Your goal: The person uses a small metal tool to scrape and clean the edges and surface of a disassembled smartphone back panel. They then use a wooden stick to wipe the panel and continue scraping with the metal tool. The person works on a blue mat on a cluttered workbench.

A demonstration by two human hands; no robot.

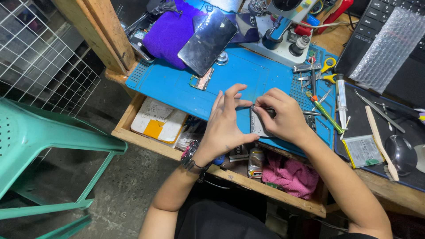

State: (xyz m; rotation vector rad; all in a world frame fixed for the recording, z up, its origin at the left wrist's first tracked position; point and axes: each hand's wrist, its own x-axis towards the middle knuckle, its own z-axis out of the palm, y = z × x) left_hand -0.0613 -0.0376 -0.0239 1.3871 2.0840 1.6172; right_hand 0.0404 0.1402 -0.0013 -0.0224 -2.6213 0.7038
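An opened phone body [256, 125] lies on the blue work mat [177, 86] near its front edge. My left hand [226, 124] steadies the phone's left side, with the fingers spread and raised. My right hand [283, 116] rests on the phone's top right and pinches a thin metal tool [311, 113] whose tip points into the phone. A detached dark screen panel [208, 40] leans on a purple cloth [168, 31] at the back. A small circuit board [201, 82] lies on the mat below it.
A microscope base [283, 42] stands at the back. Screwdrivers, tweezers and yellow scissors [328, 66] lie right of my hands. A flat battery [362, 151] and sticks sit on a dark mat. An open drawer holds a pink cloth [292, 176]. A green plastic chair [40, 146] stands left.
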